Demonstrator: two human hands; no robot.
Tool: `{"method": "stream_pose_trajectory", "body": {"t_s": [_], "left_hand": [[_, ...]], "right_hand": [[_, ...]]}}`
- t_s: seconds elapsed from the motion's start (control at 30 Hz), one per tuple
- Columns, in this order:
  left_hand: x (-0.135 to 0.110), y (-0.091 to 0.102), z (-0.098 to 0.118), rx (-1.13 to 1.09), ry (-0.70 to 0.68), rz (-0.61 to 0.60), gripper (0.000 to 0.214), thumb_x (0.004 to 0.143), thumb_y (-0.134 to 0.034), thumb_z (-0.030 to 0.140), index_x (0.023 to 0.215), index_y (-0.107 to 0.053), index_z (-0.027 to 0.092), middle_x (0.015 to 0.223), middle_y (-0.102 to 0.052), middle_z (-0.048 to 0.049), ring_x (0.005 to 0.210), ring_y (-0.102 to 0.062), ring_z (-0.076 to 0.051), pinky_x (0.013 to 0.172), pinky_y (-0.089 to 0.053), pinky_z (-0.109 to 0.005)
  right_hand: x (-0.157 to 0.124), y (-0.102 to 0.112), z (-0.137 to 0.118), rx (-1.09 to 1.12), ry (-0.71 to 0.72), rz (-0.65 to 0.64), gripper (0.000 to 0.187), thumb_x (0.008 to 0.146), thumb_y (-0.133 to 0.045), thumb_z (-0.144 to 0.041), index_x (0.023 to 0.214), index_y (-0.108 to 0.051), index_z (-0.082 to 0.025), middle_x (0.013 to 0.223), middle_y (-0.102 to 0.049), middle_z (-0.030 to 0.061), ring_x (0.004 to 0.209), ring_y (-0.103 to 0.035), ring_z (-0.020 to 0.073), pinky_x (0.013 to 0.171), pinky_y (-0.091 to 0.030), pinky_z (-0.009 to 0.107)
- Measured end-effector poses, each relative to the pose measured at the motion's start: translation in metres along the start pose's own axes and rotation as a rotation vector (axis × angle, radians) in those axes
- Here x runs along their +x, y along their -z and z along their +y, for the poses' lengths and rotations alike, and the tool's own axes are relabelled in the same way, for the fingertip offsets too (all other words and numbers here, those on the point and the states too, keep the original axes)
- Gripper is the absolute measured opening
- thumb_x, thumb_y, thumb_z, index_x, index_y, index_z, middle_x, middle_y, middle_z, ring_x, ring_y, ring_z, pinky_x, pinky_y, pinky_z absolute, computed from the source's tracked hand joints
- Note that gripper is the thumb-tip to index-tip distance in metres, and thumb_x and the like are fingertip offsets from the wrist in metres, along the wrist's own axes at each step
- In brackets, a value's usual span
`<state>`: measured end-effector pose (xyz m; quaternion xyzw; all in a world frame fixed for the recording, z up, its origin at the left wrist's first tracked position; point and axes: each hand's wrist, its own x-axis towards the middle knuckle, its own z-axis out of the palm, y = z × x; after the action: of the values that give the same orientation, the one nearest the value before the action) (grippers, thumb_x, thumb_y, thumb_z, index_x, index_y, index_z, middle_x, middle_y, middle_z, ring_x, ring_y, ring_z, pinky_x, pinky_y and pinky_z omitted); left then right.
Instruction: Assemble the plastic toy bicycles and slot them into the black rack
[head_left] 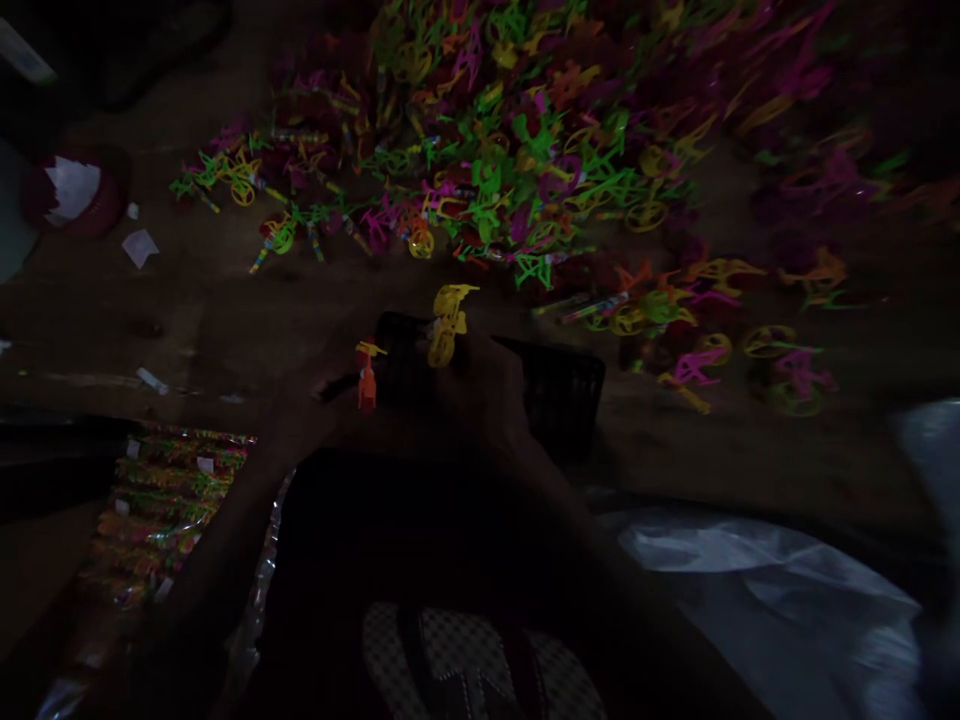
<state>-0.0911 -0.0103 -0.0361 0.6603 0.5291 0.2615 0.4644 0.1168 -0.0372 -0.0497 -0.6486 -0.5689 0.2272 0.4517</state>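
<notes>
My right hand (484,385) is closed on a small yellow plastic toy bicycle (448,325), held up over a black basket (562,385). To its left, my left hand (322,415) is very dark, with its fingers closed around a small orange plastic toy (367,385). That toy has a yellow crosspiece at its top and looks like another bicycle seen edge-on. The two toys are apart. Deep shadow hides most finger detail.
A big pile of bright plastic toys (487,180) spreads over the wooden surface (225,330). A round container with white paper (73,188) stands at left. Strips of packed toys (172,480) hang lower left; a clear plastic sheet (765,570) lies lower right.
</notes>
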Motion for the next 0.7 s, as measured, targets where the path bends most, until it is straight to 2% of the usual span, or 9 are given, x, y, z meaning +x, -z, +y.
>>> {"method": "stream_pose_trajectory", "body": {"t_s": [0.1,0.2,0.27,0.37,0.53,0.7], "left_hand": [[-0.009,0.006,0.011,-0.038,0.031,0.027,0.031,0.086,-0.067,0.034,0.116,-0.074,0.029,0.115,-0.076,-0.0024,0.109,-0.07,-0.023,0.1,-0.053,-0.036],[-0.021,0.004,0.03,-0.031,0.046,0.224,0.032,0.091,-0.066,0.035,0.121,-0.071,0.029,0.12,-0.074,-0.0035,0.114,-0.069,-0.023,0.102,-0.054,-0.036],[-0.028,-0.003,0.045,-0.008,0.061,0.274,0.044,0.084,-0.075,0.037,0.127,-0.067,0.029,0.125,-0.072,-0.004,0.118,-0.067,-0.025,0.104,-0.054,-0.038],[-0.033,-0.015,0.06,0.038,0.115,0.204,0.054,0.078,-0.081,0.037,0.129,-0.066,0.028,0.126,-0.072,-0.0045,0.121,-0.066,-0.027,0.104,-0.055,-0.04],[-0.036,-0.019,0.065,0.008,0.111,0.196,0.055,0.086,-0.072,0.035,0.139,-0.059,0.028,0.137,-0.066,-0.003,0.125,-0.065,-0.023,0.106,-0.055,-0.036],[-0.031,-0.014,0.067,0.145,0.134,0.133,0.04,0.092,-0.063,0.032,0.131,-0.066,0.027,0.124,-0.074,-0.0019,0.112,-0.072,-0.022,0.09,-0.061,-0.029]], "right_hand": [[-0.002,-0.001,0.002,-0.011,0.001,0.007,0.009,0.088,-0.057,-0.028,0.09,-0.064,-0.023,0.078,-0.07,0.0046,0.071,-0.065,0.0232,0.064,-0.048,0.032],[-0.002,-0.003,0.002,-0.013,0.007,-0.002,0.007,0.089,-0.057,-0.027,0.09,-0.063,-0.023,0.079,-0.069,0.0048,0.071,-0.064,0.0228,0.065,-0.048,0.033],[-0.002,-0.003,0.002,-0.005,0.02,0.002,0.008,0.089,-0.054,-0.025,0.09,-0.061,-0.023,0.078,-0.069,0.005,0.071,-0.064,0.0228,0.066,-0.047,0.033],[-0.002,-0.005,0.003,-0.001,0.044,0.022,0.008,0.088,-0.051,-0.024,0.089,-0.059,-0.022,0.075,-0.067,0.0043,0.068,-0.064,0.0229,0.064,-0.047,0.033],[-0.002,-0.008,0.009,-0.023,0.083,0.04,0.009,0.086,-0.051,-0.023,0.091,-0.058,-0.024,0.079,-0.068,0.0048,0.071,-0.063,0.0237,0.067,-0.048,0.035],[-0.002,-0.008,0.011,-0.019,0.11,0.033,0.016,0.086,-0.049,-0.022,0.099,-0.058,-0.024,0.087,-0.071,0.0066,0.079,-0.066,0.0256,0.072,-0.051,0.037]]}}
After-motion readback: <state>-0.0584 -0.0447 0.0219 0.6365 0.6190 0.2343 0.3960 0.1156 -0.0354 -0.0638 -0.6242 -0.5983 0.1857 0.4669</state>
